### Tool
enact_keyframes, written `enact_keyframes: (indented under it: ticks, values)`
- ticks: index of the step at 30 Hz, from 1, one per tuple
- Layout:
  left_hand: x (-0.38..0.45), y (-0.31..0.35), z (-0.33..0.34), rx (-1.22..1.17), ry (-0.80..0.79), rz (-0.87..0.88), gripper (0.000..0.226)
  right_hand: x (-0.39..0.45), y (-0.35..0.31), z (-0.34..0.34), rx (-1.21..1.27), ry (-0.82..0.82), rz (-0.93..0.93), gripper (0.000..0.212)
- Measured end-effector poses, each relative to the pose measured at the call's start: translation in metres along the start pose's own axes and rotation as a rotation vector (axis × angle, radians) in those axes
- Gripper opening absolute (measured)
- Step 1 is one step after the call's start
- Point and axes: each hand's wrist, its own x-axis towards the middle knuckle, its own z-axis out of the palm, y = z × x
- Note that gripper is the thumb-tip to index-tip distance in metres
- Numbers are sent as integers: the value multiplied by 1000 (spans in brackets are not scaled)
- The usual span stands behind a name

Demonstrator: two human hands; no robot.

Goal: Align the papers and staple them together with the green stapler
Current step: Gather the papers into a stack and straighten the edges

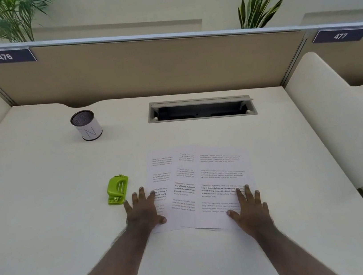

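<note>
Cream tabletop [48, 226] runs back to a tan partition [142, 68] with two plants behind it, both cut off at the top edge. Three printed papers [196, 182] lie fanned and overlapping near the front, long sides running away from the person; the print is too small to read. Left hand [143, 211] lies flat, fingers spread, hiding the left sheet's near corner. Right hand [248, 207] lies flat and spread on the right sheet. Stapler [117, 190] sits just left of the papers, long axis pointing away, close to the left fingertips.
</note>
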Motion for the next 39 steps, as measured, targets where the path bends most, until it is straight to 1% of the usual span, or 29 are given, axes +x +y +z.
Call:
enact_keyframes:
  ticks: [2,4,6,11,15,16,18,21,23,25,27,28,31,34,37,39]
  values:
    - [-1,5,-2,97,39,-29,103,0,0,0,6,-1,4,83]
    - [-3,9,-4,123,83,-44,98,0,0,0,12,-4,4,83]
    - [-4,12,-5,59,69,-57,96,0,0,0,16,-6,3,83]
    - [-6,14,-4,-226,-29,-104,97,0,-2,-2,20,-9,3,83]
    - [-6,11,-4,-298,-61,-101,101,0,-1,-1,32,-12,7,83]
    - [-6,9,-4,-318,-62,-102,99,0,-1,-2,33,-11,7,83]
    - [-5,7,-5,-400,-49,-104,85,1,-2,-2,36,-10,8,82]
    - [-1,6,-9,-595,-1,-126,64,1,-4,-2,39,-11,4,81]
    - [2,9,-13,-744,25,-146,60,1,-7,-2,45,-9,-12,81]
    - [4,12,-18,-866,38,-164,62,1,-10,-1,52,-6,-33,80]
    - [4,17,-22,-922,46,-175,68,0,-15,-1,59,-5,-50,80]
    - [3,19,-23,-933,42,-167,67,1,-18,-1,65,-6,-57,79]
    - [2,23,-24,-981,13,-101,44,1,-25,0,93,-14,-75,78]
    - [-1,29,-23,-1089,-48,-101,40,1,-32,0,135,-27,-92,77]
    - [-5,35,-18,-1141,-103,-100,23,0,-38,3,158,-42,-119,77]
    - [-6,37,-14,-1162,-123,-119,23,-1,-42,5,156,-55,-147,78]
